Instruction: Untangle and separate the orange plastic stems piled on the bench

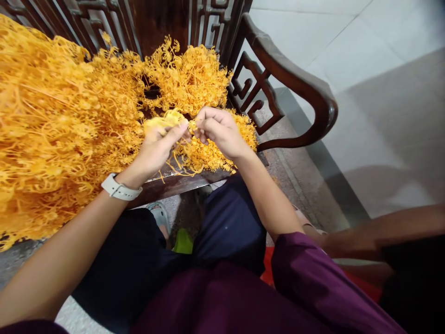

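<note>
My left hand (165,139), with a white band on its wrist, is closed around a small bunch of light yellow plastic strands (174,115). Its thumb and forefinger pinch together at the bunch's right side. Close by on the right, my right hand (218,130) is closed, fingertips pressed together; whatever they grip is too small to make out. Under and behind both hands, orange-yellow plastic flower sprigs (194,79) lie heaped on a dark wooden bench (170,185). A much bigger pile of the same sprigs (62,125) rises to the left.
The bench's curved wooden armrest (295,79) stands at the right, and its carved backrest (160,28) runs along the far side. Another person's arm (378,227) reaches in from the right. Below the bench are a grey sandal (160,215) and something lime green (183,242).
</note>
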Demonstrator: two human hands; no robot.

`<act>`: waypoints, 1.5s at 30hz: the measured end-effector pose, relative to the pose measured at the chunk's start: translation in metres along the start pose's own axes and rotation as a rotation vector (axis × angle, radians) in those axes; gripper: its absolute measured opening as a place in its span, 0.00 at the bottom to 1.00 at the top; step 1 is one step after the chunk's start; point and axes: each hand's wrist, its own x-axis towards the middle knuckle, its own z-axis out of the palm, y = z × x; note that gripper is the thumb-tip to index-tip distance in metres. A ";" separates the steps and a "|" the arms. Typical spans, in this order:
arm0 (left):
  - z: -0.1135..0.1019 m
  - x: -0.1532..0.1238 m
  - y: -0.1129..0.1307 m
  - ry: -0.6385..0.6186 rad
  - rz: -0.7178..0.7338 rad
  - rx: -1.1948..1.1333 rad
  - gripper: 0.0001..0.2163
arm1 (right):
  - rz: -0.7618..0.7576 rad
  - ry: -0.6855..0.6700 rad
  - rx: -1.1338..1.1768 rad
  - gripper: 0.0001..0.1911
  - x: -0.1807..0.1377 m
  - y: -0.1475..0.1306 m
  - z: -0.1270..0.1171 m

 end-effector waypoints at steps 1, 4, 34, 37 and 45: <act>0.001 0.001 -0.001 0.032 0.017 -0.027 0.25 | -0.007 -0.016 -0.009 0.13 0.000 0.000 0.000; 0.001 0.000 0.000 0.077 0.038 -0.034 0.25 | -0.021 -0.046 0.000 0.10 0.000 0.001 0.000; 0.008 -0.017 0.020 0.027 -0.299 -0.478 0.14 | -0.119 -0.406 0.329 0.24 -0.003 0.003 0.011; -0.010 -0.007 0.023 0.146 -0.250 -0.529 0.15 | -0.222 -0.433 0.380 0.26 -0.007 -0.004 0.019; -0.042 0.008 0.011 0.065 -0.285 -0.136 0.14 | -0.030 0.016 -0.320 0.19 0.002 0.007 -0.036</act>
